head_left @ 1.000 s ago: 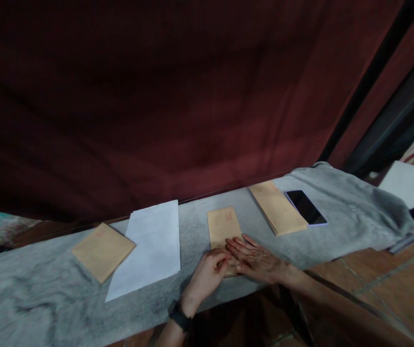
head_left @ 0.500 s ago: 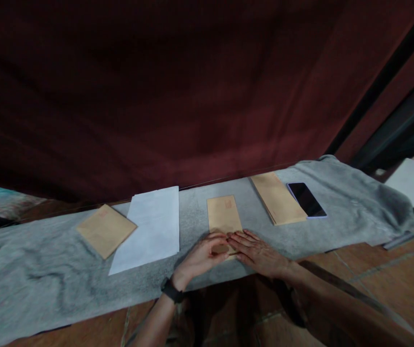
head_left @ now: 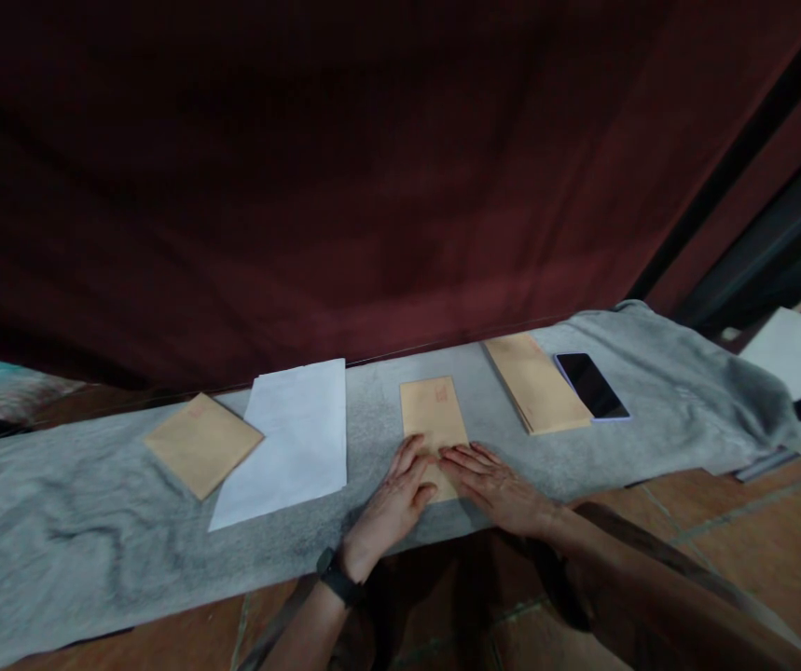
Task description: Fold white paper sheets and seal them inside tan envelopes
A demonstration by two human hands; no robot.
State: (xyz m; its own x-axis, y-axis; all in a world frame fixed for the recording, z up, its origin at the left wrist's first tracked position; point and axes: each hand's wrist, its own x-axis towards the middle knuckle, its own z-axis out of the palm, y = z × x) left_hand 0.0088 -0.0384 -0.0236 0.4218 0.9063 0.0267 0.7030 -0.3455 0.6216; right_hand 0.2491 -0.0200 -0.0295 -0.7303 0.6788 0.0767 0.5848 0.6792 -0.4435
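Note:
A brown envelope [head_left: 432, 410] lies flat on the grey cloth in front of me, with small reddish print near its far right corner. My left hand [head_left: 404, 489] rests on the envelope's near left part, fingers stretched out and a dark watch on the wrist. Flat across the near right part lies my right hand [head_left: 490, 485], its fingers extended and their tips close to the left hand's. Both hands press on the paper from above and grip nothing. The envelope's near right edge is partly covered by the right hand.
To the left, a stack of white paper [head_left: 298, 438] is overlapped by another brown envelope [head_left: 202, 445]. On the right, a pile of brown envelopes [head_left: 536, 387] touches a dark-screened phone [head_left: 591, 386]. Grey cloth [head_left: 92, 522] covers the narrow surface; a dark red curtain [head_left: 400, 186] hangs behind.
My left hand has turned and flattened, its fingers now pointing farther up the envelope. My right hand stays in nearly the same place. The envelope's near end shows more.

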